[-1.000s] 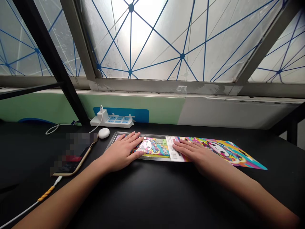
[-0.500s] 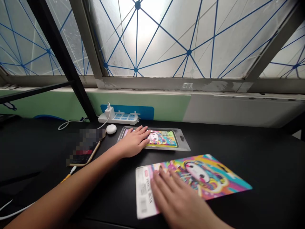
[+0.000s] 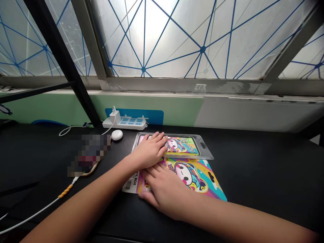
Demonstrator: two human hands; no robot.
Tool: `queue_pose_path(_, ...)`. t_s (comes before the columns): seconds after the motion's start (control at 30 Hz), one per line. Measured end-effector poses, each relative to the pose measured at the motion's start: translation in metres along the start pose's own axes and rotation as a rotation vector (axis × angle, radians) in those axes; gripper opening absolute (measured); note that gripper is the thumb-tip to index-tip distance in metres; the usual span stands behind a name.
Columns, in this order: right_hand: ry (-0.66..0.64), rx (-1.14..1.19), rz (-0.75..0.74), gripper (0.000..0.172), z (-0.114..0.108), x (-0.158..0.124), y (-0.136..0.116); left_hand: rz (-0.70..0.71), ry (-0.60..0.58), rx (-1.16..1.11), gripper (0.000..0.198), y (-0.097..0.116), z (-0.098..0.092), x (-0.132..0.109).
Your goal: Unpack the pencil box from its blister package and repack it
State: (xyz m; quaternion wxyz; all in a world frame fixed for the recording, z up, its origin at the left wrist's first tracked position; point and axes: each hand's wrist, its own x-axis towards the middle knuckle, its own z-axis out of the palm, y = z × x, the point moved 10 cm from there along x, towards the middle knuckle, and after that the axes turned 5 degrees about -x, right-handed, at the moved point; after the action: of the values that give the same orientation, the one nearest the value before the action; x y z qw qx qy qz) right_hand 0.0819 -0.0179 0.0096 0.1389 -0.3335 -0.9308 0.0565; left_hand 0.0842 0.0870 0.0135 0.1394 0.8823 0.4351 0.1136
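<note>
My left hand point(image 3: 149, 150) lies flat, fingers stretched out, on the left part of a clear plastic blister pack point(image 3: 206, 152). Inside the pack sits a bright pencil box point(image 3: 182, 145) printed with a cartoon character; the hand covers its left side. Just in front is a colourful backing card point(image 3: 215, 180) with the same character, a barcode and partly readable "BOX" lettering. My right hand point(image 3: 167, 189) rests palm down on that card, fingers extended, its fingertips close to my left hand. The card's far edge meets or slips under the pack's near edge; which, I cannot tell.
Left of the pack lie a round white case point(image 3: 116, 135) and a partly blurred phone point(image 3: 92, 155) with a white cable point(image 3: 37, 216). A power strip point(image 3: 131, 123) with a plugged-in charger stands against the wall. A black slanted post point(image 3: 68, 67) rises at the left.
My right hand has slid the backing card left and away from me, up against the blister pack. In the view, the pack and my left hand sit slightly further right.
</note>
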Motion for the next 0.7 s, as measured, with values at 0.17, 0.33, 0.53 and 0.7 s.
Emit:
queue_pose_path(0.17, -0.037, 0.010, 0.014, 0.060, 0.005, 0.002, 0.005, -0.026, -0.023, 0.003, 0.054, -0.007, -0.003, -0.003)
queue_pose_path(0.33, -0.024, -0.086, -0.009, 0.064, 0.008, 0.004, 0.003, -0.029, -0.023, -0.031, 0.054, -0.007, -0.005, -0.004)
queue_pose_path(0.53, -0.040, -0.231, -0.024, 0.061, 0.008, 0.003, -0.001, 0.015, -0.048, -0.082, 0.076, -0.007, -0.008, -0.005)
queue_pose_path(0.7, 0.016, -0.316, -0.054, 0.058, 0.010, 0.000, -0.007, 0.051, -0.065, -0.075, 0.066, -0.010, -0.010, -0.007)
